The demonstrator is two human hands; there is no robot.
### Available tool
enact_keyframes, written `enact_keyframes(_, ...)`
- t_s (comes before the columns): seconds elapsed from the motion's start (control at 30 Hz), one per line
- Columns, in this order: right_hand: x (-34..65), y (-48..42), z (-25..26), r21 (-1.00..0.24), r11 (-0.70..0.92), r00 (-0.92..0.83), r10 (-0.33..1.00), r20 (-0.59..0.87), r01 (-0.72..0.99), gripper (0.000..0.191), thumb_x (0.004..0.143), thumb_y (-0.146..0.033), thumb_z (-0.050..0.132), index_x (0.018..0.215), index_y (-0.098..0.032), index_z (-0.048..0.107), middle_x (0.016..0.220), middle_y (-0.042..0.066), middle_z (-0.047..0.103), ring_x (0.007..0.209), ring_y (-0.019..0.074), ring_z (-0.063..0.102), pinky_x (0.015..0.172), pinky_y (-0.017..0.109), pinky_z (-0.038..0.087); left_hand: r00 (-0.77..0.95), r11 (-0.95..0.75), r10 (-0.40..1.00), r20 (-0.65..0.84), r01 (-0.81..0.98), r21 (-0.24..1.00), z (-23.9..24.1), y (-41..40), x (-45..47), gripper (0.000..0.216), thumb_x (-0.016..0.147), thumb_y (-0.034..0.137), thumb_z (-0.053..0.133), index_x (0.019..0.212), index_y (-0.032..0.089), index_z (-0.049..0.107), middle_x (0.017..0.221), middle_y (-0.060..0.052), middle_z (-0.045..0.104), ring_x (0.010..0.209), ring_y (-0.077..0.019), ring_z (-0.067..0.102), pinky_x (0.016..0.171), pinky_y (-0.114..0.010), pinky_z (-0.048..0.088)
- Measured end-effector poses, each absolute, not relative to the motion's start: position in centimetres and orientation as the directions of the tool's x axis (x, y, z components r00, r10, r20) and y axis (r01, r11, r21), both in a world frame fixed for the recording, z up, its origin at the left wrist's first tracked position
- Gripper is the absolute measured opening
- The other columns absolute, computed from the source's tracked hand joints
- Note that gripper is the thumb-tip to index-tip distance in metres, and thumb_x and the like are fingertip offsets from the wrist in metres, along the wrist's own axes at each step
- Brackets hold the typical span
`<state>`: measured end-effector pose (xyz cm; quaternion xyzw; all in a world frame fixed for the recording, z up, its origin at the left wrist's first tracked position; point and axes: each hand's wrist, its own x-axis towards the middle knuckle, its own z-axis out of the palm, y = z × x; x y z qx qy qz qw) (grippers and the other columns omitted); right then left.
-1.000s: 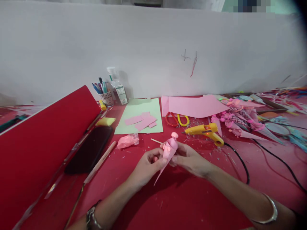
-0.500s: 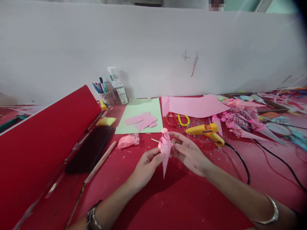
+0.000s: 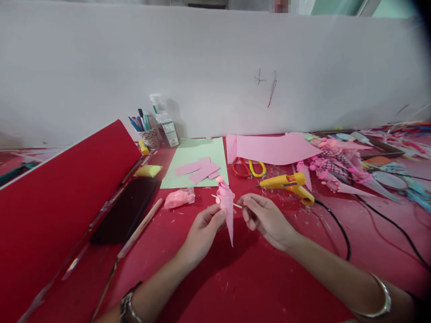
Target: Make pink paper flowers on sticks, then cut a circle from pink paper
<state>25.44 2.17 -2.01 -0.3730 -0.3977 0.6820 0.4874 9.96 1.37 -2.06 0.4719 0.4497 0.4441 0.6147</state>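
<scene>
A pink paper cone [image 3: 229, 213], swirled at the top with small pink balls on it, is pinched in my left hand [image 3: 204, 229]. Its point faces down, leaning slightly to the right. A thin pale stick [image 3: 237, 205] lies crosswise at the cone and shows on both sides; whether it goes through or behind cannot be made out. The fingers of my right hand [image 3: 266, 220] are closed at the stick's right end. Left of the cone, on the red table [image 3: 256, 278], sits a bag of pink clay [image 3: 179, 198].
A yellow glue gun [image 3: 284, 181] with a black cord lies right of scissors [image 3: 249, 168]. Finished pink cones [image 3: 336, 166] are heaped at the right. Pink paper pieces [image 3: 198, 169] rest on a green sheet [image 3: 171, 179]. A dark phone [image 3: 124, 211] and a wooden stick [image 3: 141, 228] lie left.
The cone's top has tilted left, and my left hand has shifted slightly left with it. My right hand has come away from the cone, and the stick's right end now shows.
</scene>
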Motion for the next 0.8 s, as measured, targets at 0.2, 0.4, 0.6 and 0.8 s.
enact_keyframes(0.2,25.43,2.34,-2.29,-0.898,-0.181,-0.184,0.976,-0.115,-0.401,0.018,0.071,-0.021,0.063,0.088,-0.018,0.065,0.079,0.001,0.064,0.065,0.0073,0.057,0.066,0.02,0.046,0.251,0.181,0.957,-0.146,-0.122,0.976,-1.63,1.29,10.04,0.033,0.071,0.043,0.055,0.088,0.017,0.065,0.072,-0.001,0.064,0.067,-0.0138,0.055,0.072,-0.025,0.042)
enact_keyframes(0.4,25.53,2.28,-2.07,-0.916,-0.17,-0.184,0.977,-0.108,-0.363,0.013,0.076,-0.028,0.057,0.079,-0.018,0.063,0.067,-0.001,0.062,0.054,0.0067,0.055,0.054,0.02,0.043,0.24,0.158,0.961,-0.135,-0.083,0.984,-1.76,1.29,9.96,0.034,0.072,0.045,0.054,0.084,0.015,0.064,0.069,-0.001,0.061,0.067,-0.0145,0.053,0.07,-0.026,0.043)
enact_keyframes(0.6,25.6,2.34,-2.22,-0.954,-0.092,-0.11,0.992,-0.063,-0.284,0.01,0.071,-0.024,0.063,0.079,-0.019,0.065,0.063,-0.003,0.059,0.058,0.0054,0.052,0.059,0.018,0.041,0.264,0.134,0.957,-0.12,-0.039,0.99,-1.95,1.34,9.86,0.032,0.074,0.043,0.051,0.084,0.015,0.063,0.068,0.0,0.059,0.067,-0.0138,0.052,0.07,-0.026,0.042)
enact_keyframes(0.8,25.51,2.44,-2.1,-0.929,-0.118,-0.111,0.99,-0.084,-0.35,0.016,0.076,-0.029,0.056,0.085,-0.018,0.064,0.073,0.001,0.063,0.064,0.0097,0.057,0.063,0.023,0.045,0.287,0.113,0.953,-0.1,-0.026,0.993,-1.99,1.38,9.84,0.032,0.076,0.042,0.05,0.09,0.016,0.062,0.075,-0.002,0.061,0.074,-0.0152,0.053,0.076,-0.027,0.041)
